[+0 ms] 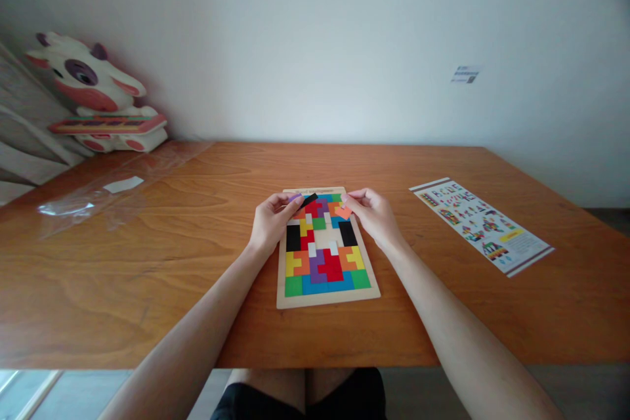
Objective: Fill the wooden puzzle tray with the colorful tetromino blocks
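On the bench, a puzzle board is set roughly midway between the left and right edges. A black piece and a purple piece are held in the narrow grip of the left hand, by the board's far left corner. An orange piece is pinched in the grip of the right hand, by its far right corner. Coloured blocks are laid in the board around a bare middle patch. Toward the bench's right edge, a printed sheet is laid flat; near the back left corner, a toy cow is stood.
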Demonstrator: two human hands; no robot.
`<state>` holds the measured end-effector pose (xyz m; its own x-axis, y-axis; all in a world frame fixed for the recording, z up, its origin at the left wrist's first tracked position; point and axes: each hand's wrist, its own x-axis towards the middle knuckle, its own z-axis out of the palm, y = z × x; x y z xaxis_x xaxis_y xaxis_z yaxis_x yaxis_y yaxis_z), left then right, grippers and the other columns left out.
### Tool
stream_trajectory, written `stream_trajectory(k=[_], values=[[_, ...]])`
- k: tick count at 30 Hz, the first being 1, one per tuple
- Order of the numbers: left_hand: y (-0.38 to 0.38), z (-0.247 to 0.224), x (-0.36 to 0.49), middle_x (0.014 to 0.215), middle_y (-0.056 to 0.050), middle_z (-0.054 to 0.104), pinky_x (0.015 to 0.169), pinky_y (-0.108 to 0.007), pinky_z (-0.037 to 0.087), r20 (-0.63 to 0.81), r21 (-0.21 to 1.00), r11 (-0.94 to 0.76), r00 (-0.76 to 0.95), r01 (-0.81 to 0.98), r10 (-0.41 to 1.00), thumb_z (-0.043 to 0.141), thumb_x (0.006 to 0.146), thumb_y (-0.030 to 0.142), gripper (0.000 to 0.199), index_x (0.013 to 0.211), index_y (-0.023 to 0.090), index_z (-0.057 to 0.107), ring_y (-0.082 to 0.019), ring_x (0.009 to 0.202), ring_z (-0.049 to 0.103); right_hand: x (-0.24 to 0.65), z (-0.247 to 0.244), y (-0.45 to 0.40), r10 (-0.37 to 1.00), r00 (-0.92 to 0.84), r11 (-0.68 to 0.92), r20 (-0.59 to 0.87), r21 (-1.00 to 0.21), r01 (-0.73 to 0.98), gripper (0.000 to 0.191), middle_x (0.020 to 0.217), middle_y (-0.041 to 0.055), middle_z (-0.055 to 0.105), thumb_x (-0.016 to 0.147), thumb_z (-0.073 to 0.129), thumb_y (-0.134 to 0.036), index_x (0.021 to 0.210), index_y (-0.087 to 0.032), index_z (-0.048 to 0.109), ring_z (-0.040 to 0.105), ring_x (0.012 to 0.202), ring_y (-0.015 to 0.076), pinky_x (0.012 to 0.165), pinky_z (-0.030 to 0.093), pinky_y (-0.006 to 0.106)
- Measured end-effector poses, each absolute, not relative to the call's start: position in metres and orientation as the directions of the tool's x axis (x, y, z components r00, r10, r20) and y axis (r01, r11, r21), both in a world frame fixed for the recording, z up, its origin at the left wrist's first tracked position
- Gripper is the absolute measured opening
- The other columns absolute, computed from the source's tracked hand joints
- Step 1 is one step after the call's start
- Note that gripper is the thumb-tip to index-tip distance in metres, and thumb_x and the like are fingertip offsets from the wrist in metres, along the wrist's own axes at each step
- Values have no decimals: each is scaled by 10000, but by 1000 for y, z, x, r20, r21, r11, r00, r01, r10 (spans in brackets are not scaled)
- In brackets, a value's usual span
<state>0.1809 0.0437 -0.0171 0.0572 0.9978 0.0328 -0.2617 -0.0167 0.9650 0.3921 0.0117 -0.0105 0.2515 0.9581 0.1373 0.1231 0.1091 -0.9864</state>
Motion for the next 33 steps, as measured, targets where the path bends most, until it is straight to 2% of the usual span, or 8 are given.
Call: stream_trajectory(k=[2, 6, 13, 19, 24, 26, 29, 33], values=[[44, -18, 181, 865, -42, 743, 744, -250, 554, 37, 967, -21, 59, -254, 998, 856, 632, 412, 368, 822, 148, 683, -151, 780, 697, 393, -7, 10, 965, 229, 100, 126, -987, 124, 377, 810, 67, 728, 719, 759, -506, 855, -171, 653, 691, 775, 184, 701, 539, 315], [44, -19, 180, 918, -57, 746, 755, -264, 560, 42, 972, -28, 57, -234, 998, 853, 633, 421, 380, 835, 146, 687, -166, 801, 701, 392, -4, 9, 981, 178, 65, 75, -996, 64, 403, 772, 41, 736, 711, 764, -496, 941, -191, 635, 683, 712, 168, 587, 514, 274], [45, -21, 179, 895, -51, 745, 759, -264, 560, 65, 973, -46, 77, -228, 995, 841, 661, 411, 351, 839, 153, 685, -163, 803, 705, 389, -4, 9, 980, 197, 0, -4, -1000, -17, 445, 849, 61, 751, 636, 821, -504, 860, -188, 603, 675, 658, 154, 468, 510, 238], [45, -21, 179, 877, -56, 745, 768, -284, 562, 48, 970, -28, 79, -241, 996, 844, 652, 419, 364, 838, 153, 681, -173, 796, 711, 392, -12, 13, 982, 179, 62, 57, -998, -22, 413, 864, 53, 749, 643, 822, -488, 901, -192, 694, 691, 753, 169, 691, 593, 327], [44, -20, 180, 868, -49, 742, 785, -295, 566, 49, 968, -31, 69, -248, 996, 853, 638, 420, 367, 832, 157, 686, -171, 791, 708, 394, -16, 14, 988, 107, 111, 113, -994, 22, 369, 1086, 71, 741, 721, 781, -425, 1016, -213, 715, 692, 985, 213, 906, 549, 400], [44, -19, 180, 864, -48, 743, 773, -289, 570, 51, 970, -32, 72, -243, 996, 853, 639, 419, 360, 822, 156, 689, -172, 791, 707, 393, -13, 13, 991, 100, 90, 90, -996, 11, 388, 1055, 69, 750, 706, 798, -389, 1040, -217, 701, 701, 979, 214, 924, 543, 405], [44, -20, 179, 866, -51, 747, 758, -284, 575, 57, 973, -35, 87, -229, 995, 850, 648, 420, 358, 833, 157, 694, -175, 793, 710, 391, -7, 9, 996, 66, 52, 54, -998, 39, 342, 931, 68, 768, 686, 816, -378, 955, -198, 705, 723, 892, 217, 885, 557, 404], [45, -22, 178, 886, -57, 752, 795, -300, 577, 53, 971, -29, 96, -237, 994, 851, 647, 418, 371, 856, 154, 696, -180, 804, 718, 390, -3, 6, 992, -28, 124, 121, -980, 153, 269, 959, 60, 771, 756, 752, -423, 926, -215, 738, 715, 925, 217, 867, 560, 384]])
